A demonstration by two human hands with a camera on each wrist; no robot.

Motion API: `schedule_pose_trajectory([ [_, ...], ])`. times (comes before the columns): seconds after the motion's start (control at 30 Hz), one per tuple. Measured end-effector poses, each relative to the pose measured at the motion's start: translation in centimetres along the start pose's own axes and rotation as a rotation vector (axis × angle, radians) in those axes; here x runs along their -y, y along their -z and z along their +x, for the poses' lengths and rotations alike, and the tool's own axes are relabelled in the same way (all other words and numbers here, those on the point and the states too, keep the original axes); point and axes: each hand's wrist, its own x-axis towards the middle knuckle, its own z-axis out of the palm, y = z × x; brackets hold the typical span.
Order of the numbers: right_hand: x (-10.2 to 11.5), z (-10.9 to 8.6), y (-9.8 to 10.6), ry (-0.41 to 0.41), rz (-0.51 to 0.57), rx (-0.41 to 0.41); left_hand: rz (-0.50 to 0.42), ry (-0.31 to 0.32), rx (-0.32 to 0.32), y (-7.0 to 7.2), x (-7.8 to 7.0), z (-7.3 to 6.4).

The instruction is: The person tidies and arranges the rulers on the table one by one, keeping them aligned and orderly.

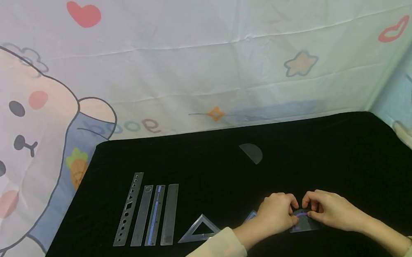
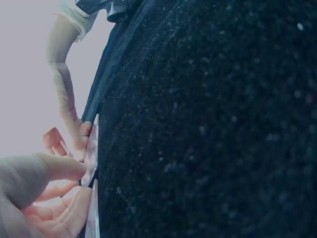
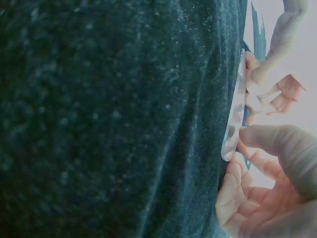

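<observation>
A clear protractor (image 1: pixel 305 225) with a purple arc lies on the black cloth at the front right. My left hand (image 1: pixel 278 213) pinches its left side between thumb and fingers. On the opposite side, my right hand (image 1: pixel 332 210) pinches the protractor's right edge. Both wrist views show the protractor nearly edge-on, with the thumbs on its face; parts of the fingers are hidden. Beneath my left forearm, a second set square (image 1: pixel 251 215) with a blue tint is mostly covered. Another clear set square (image 1: pixel 191 234) lies left of it, its right corner near my sleeve.
Several straight rulers lie side by side on the left, among them a stencil ruler (image 1: pixel 125 224) with cut-out shapes and a ruler with a purple stripe (image 1: pixel 155 216). A plain half-round clear piece (image 1: pixel 253 153) lies farther back. A printed curtain (image 1: pixel 200 71) hangs behind the table.
</observation>
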Motion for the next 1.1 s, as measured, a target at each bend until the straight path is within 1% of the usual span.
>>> schedule_pose_trajectory([
  [0.17,-0.1,0.4,0.2,-0.012,0.016,0.007,-0.018,-0.015,-0.012,0.1,0.1,-0.2],
  [0.37,0.0,1.1,0.6,0.015,0.028,-0.016,-0.047,-0.024,-0.031,0.6,0.4,-0.3],
  [0.6,0.7,2.1,1.7,0.088,-0.001,-0.106,-0.059,-0.038,-0.085,1.2,1.1,-0.2],
  [0.73,1.0,2.8,2.1,0.11,-0.006,-0.149,-0.064,-0.041,-0.127,1.7,1.8,0.0],
  [0.87,1.2,3.7,2.0,0.116,-0.019,-0.183,-0.081,-0.035,-0.173,2.4,2.6,0.3],
  [1.1,1.0,5.5,1.9,0.086,-0.021,-0.231,-0.114,0.007,-0.244,3.9,4.4,1.0],
])
